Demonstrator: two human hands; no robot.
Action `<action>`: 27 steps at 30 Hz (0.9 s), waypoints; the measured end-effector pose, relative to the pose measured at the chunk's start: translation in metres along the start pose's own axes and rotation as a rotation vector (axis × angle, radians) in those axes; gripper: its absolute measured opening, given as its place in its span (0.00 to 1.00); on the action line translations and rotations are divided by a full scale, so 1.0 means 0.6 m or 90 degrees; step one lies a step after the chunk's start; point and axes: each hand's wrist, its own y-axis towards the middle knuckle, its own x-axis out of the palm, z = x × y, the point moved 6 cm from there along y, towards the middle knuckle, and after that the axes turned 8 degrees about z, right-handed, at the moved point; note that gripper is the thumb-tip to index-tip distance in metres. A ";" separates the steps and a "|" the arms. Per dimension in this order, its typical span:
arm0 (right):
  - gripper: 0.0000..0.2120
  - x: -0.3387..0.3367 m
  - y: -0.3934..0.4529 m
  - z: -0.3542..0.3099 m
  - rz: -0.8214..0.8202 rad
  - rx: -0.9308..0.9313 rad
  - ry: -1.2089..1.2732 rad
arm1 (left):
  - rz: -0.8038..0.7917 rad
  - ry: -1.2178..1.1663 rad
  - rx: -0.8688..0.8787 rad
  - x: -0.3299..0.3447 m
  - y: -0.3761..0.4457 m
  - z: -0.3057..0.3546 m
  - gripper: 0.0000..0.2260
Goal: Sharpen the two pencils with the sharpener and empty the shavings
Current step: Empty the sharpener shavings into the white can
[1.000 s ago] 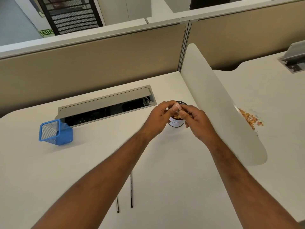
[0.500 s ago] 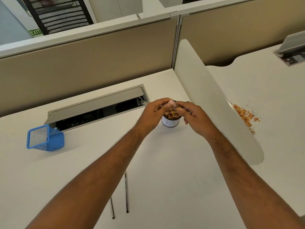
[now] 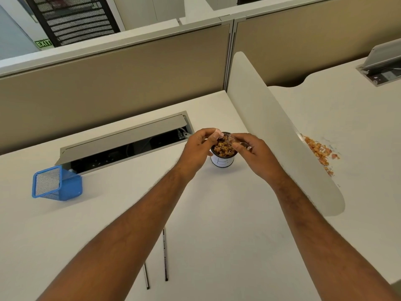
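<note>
A small dark cup (image 3: 223, 162) with a white label stands on the desk, filled with brown pencil shavings (image 3: 223, 148). Both hands hover over its rim. My left hand (image 3: 198, 148) pinches a small pink sharpener piece (image 3: 217, 133) at the cup's far left edge. My right hand (image 3: 251, 149) grips the clear sharpener case (image 3: 230, 139), tilted over the shavings. Two dark pencils (image 3: 165, 255) lie side by side near the front of the desk, their upper ends hidden under my left forearm.
A blue mesh pencil holder (image 3: 57, 184) lies on its side at the left. An open cable tray (image 3: 125, 146) runs behind the cup. A curved white divider (image 3: 271, 131) stands to the right, with loose shavings (image 3: 319, 151) on the desk beyond it.
My fingertips have drawn apart above the cup, so the shavings inside show more. The pink piece and the clear case are now held separately.
</note>
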 end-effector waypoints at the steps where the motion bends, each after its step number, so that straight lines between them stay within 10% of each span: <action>1: 0.14 -0.001 0.001 0.000 0.006 -0.004 -0.014 | 0.004 0.004 0.001 0.000 0.002 -0.002 0.13; 27: 0.15 -0.009 0.000 -0.010 0.083 -0.061 -0.164 | 0.052 0.124 0.050 0.011 0.001 0.006 0.15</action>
